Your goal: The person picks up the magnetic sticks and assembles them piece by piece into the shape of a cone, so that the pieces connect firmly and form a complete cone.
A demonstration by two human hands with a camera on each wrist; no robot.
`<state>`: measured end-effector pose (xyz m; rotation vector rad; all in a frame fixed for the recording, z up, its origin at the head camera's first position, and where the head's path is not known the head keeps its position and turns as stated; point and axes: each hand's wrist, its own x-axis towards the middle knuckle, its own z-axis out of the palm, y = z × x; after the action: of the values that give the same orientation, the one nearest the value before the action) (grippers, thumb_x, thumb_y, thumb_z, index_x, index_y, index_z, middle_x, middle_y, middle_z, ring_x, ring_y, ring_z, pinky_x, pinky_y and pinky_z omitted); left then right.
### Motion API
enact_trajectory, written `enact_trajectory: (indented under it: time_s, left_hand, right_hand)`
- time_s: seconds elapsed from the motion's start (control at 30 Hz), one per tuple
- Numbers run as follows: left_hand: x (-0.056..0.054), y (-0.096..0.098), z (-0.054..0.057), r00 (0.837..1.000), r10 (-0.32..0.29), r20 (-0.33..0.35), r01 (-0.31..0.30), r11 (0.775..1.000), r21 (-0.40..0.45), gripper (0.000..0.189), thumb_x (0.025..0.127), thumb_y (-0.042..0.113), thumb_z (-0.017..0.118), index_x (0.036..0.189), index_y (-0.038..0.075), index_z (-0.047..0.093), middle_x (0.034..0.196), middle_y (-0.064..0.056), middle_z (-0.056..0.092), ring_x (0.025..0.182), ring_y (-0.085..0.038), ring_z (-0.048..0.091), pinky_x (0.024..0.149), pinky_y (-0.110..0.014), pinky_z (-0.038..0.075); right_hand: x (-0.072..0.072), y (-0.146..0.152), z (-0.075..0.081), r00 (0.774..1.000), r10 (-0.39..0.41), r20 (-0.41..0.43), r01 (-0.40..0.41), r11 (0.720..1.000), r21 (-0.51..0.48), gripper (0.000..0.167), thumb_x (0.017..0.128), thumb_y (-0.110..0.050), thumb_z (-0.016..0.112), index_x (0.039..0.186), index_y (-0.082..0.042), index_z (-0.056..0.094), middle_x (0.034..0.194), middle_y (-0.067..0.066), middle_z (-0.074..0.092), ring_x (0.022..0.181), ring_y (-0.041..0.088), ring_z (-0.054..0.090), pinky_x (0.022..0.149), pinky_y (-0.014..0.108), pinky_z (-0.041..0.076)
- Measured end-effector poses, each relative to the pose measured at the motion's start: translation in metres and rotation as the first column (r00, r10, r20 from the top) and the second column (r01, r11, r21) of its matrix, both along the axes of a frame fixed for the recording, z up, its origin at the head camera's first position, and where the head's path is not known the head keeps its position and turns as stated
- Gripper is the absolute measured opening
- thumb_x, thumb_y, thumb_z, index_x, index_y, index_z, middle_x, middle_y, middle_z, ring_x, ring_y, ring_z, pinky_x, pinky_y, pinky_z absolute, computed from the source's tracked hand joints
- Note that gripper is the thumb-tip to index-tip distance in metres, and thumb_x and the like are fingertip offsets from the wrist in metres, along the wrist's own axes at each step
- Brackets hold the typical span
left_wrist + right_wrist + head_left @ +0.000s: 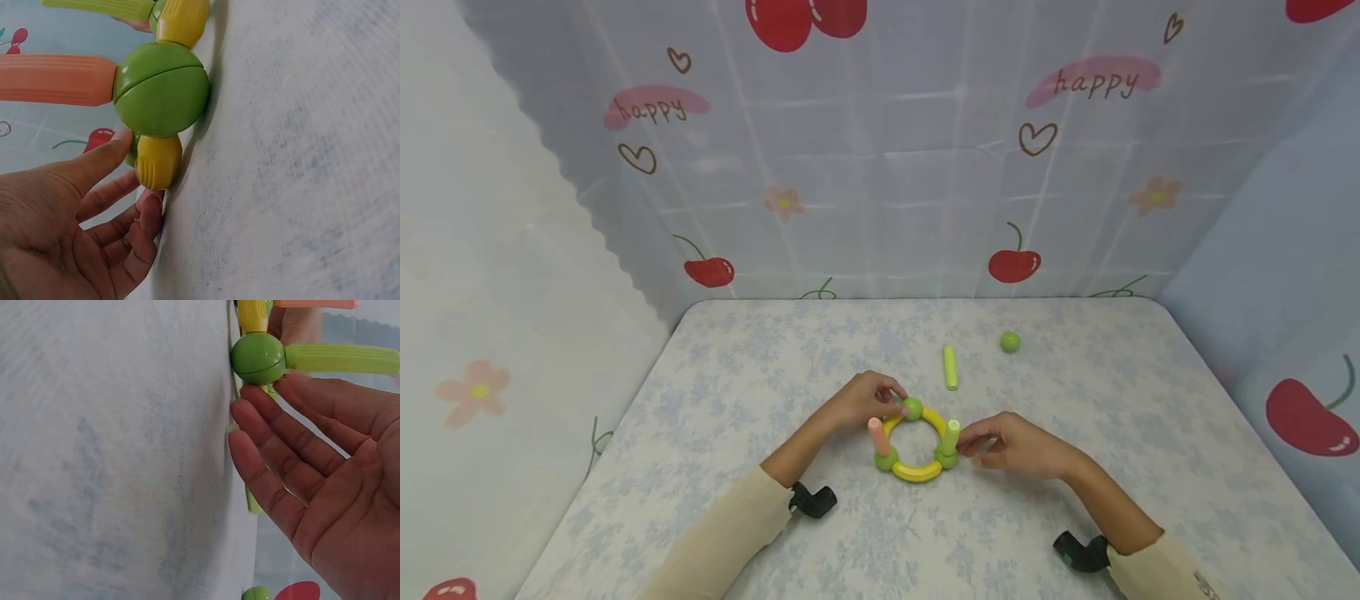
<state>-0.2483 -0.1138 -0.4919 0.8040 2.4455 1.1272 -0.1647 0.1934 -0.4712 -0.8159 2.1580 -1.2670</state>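
A toy ring of yellow curved rods [917, 473] joined by green balls lies on the table. An orange stick [877, 437] stands up from its left ball [162, 89], and a light green stick [952, 436] from its right ball [258, 358]. My left hand [867, 400] pinches the far green ball [913, 408] between thumb and finger; the other fingers curl loosely beneath in the left wrist view. At the right ball, my right hand [1017, 446] has its thumb and fingertips against the side, the fingers nearly straight.
Behind the ring lies a loose light green stick [951, 368], with a single green ball [1011, 342] farther back to the right. The patterned tablecloth [760, 333] reaches a printed curtain [880, 167] at the back and sides. A dark wrist device [814, 502] sits by each sleeve.
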Motion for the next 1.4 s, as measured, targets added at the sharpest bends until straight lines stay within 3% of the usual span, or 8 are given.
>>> enact_trajectory:
  time_s: [0.17, 0.33, 0.47, 0.7, 0.8, 1.07, 1.2, 1.4]
  left_hand:
    - [0.004, -0.004, -0.001, 1.0, 0.019, 0.005, -0.019, 1.0, 0.006, 0.025, 0.092, 0.028, 0.078, 0.111, 0.013, 0.077, 0.087, 0.003, 0.069, 0.073, -0.013, 0.06, 0.062, -0.027, 0.049]
    - [0.015, -0.015, -0.001, 0.997, 0.069, 0.014, -0.069, 0.998, -0.012, 0.027, 0.09, 0.029, 0.08, 0.111, 0.013, 0.077, 0.085, 0.004, 0.069, 0.067, -0.012, 0.057, 0.059, -0.025, 0.046]
    - [0.024, -0.021, -0.003, 0.997, 0.08, 0.016, -0.08, 0.997, 0.008, 0.028, 0.09, 0.028, 0.08, 0.112, 0.011, 0.077, 0.083, 0.005, 0.069, 0.063, -0.011, 0.056, 0.056, -0.024, 0.045]
    - [0.028, -0.022, -0.011, 0.996, 0.088, 0.011, -0.088, 0.993, 0.072, 0.029, 0.092, 0.027, 0.079, 0.115, 0.011, 0.076, 0.089, 0.004, 0.069, 0.064, -0.013, 0.054, 0.055, -0.024, 0.045]
    - [0.027, -0.022, -0.014, 0.996, 0.091, 0.014, -0.092, 0.993, 0.08, 0.029, 0.091, 0.027, 0.079, 0.116, 0.012, 0.076, 0.091, 0.004, 0.069, 0.066, -0.013, 0.054, 0.056, -0.025, 0.045]
    - [0.03, -0.023, -0.017, 0.992, 0.122, 0.014, -0.123, 0.989, 0.083, 0.029, 0.091, 0.026, 0.08, 0.115, 0.011, 0.077, 0.09, 0.004, 0.068, 0.062, -0.011, 0.053, 0.053, -0.024, 0.044]
    - [0.031, -0.022, -0.017, 0.991, 0.135, 0.013, -0.135, 0.986, 0.097, 0.028, 0.091, 0.025, 0.08, 0.115, 0.01, 0.077, 0.09, 0.003, 0.068, 0.061, -0.01, 0.051, 0.053, -0.024, 0.043]
    - [0.032, -0.023, -0.02, 0.988, 0.151, 0.008, -0.151, 0.982, 0.113, 0.027, 0.091, 0.025, 0.079, 0.113, 0.011, 0.078, 0.089, 0.004, 0.068, 0.062, -0.01, 0.05, 0.054, -0.024, 0.042]
  right_hand:
    - [-0.012, 0.007, 0.011, 0.999, -0.026, -0.023, 0.027, 0.998, 0.058, 0.032, 0.098, -0.002, 0.065, 0.129, -0.003, 0.067, 0.118, 0.013, 0.07, 0.108, 0.031, 0.067, 0.086, 0.028, 0.055]
    - [-0.037, 0.005, 0.022, 0.968, -0.217, -0.129, 0.229, 0.97, 0.083, 0.028, 0.098, -0.006, 0.065, 0.124, 0.005, 0.067, 0.106, 0.017, 0.072, 0.094, 0.031, 0.069, 0.079, 0.034, 0.058]
    - [-0.062, -0.01, 0.023, 0.911, -0.366, -0.19, 0.394, 0.908, 0.139, 0.026, 0.098, -0.016, 0.069, 0.116, 0.003, 0.07, 0.096, 0.015, 0.073, 0.083, 0.028, 0.07, 0.07, 0.035, 0.058]
    - [-0.097, -0.033, 0.015, 0.841, -0.475, -0.26, 0.537, 0.793, 0.289, 0.032, 0.094, -0.029, 0.075, 0.107, 0.0, 0.069, 0.081, 0.009, 0.069, 0.069, 0.024, 0.067, 0.057, 0.03, 0.05]
    - [-0.105, -0.038, 0.012, 0.824, -0.49, -0.285, 0.564, 0.76, 0.323, 0.035, 0.092, -0.033, 0.077, 0.101, 0.0, 0.07, 0.076, 0.01, 0.069, 0.063, 0.023, 0.066, 0.054, 0.03, 0.048]
    - [-0.114, -0.046, 0.004, 0.816, -0.45, -0.364, 0.577, 0.675, 0.459, 0.035, 0.087, -0.04, 0.08, 0.076, -0.008, 0.069, 0.068, 0.001, 0.06, 0.059, 0.016, 0.052, 0.051, 0.028, 0.039]
    - [-0.116, -0.047, 0.001, 0.834, -0.455, -0.314, 0.553, 0.687, 0.472, 0.036, 0.088, -0.034, 0.079, 0.065, -0.01, 0.065, 0.061, 0.0, 0.055, 0.056, 0.015, 0.048, 0.049, 0.027, 0.036]
    - [-0.111, -0.045, -0.002, 0.851, -0.461, -0.25, 0.524, 0.736, 0.428, 0.032, 0.09, -0.029, 0.077, 0.067, -0.009, 0.068, 0.061, 0.001, 0.058, 0.055, 0.014, 0.049, 0.049, 0.026, 0.039]
